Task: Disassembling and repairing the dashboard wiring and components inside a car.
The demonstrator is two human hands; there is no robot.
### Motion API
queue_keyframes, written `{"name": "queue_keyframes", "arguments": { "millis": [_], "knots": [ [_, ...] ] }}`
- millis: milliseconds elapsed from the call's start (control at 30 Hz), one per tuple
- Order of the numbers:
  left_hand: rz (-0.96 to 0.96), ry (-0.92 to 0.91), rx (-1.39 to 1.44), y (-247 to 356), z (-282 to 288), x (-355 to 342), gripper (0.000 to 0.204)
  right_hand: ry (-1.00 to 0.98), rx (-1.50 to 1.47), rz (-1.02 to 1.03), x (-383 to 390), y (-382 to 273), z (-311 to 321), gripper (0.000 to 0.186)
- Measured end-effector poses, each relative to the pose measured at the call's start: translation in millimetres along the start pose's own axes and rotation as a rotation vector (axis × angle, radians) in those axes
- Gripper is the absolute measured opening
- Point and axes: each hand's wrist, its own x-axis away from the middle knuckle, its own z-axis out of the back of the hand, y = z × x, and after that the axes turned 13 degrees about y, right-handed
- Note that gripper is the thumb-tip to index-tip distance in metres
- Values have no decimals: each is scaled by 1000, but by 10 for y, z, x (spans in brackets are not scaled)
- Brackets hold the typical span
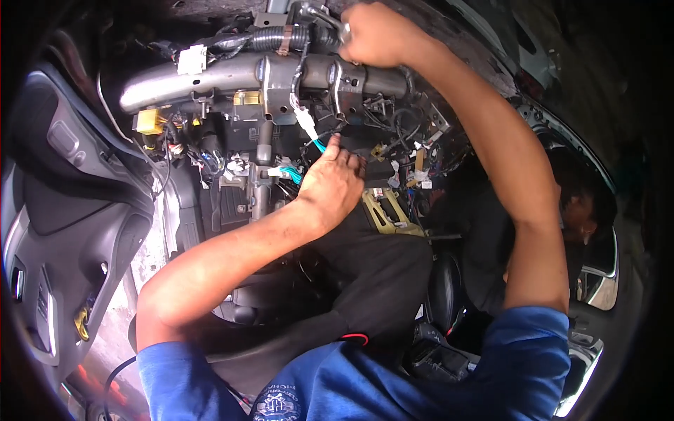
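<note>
Near the middle of a stripped car dashboard, my left hand (331, 184) is closed around a bundle of teal wires (289, 174). A white connector (307, 125) sits at the upper end of the teal wires, just beyond my fingers. Higher up, my right hand (382, 35) grips the handle of a silver wrench (326, 19), whose far end reaches left above the bare metal crossbeam (232, 76). What the wrench's tip touches is too small to tell. A corrugated black hose (270, 38) with wiring runs along the beam, beside my right hand.
An open car door (63, 203) stands at the left. Loose wiring and connectors (421, 168) hang under the beam, near a yellow bracket (390, 212) and a yellow connector block (149, 121). Another person (579, 210), darkly dressed, is close on the right, partly behind my right arm.
</note>
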Motion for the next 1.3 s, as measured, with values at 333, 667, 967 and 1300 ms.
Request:
{"name": "queue_keyframes", "arguments": {
  "millis": [333,667,967,1300],
  "knots": [
    [153,311,428,-341,237,205,33,534,-1038,-1096,39,-421,-297,21],
    [216,387,527,-374,278,231,30,113,290,-593,-52,-480,2,28],
    [355,765,421,-1126,679,-99,24,443,-1018,-1116,43,-353,-174,18],
    [21,130,431,-2646,359,-1085,33,210,-657,-946,-91,-398,-139,12]
  ]
}}
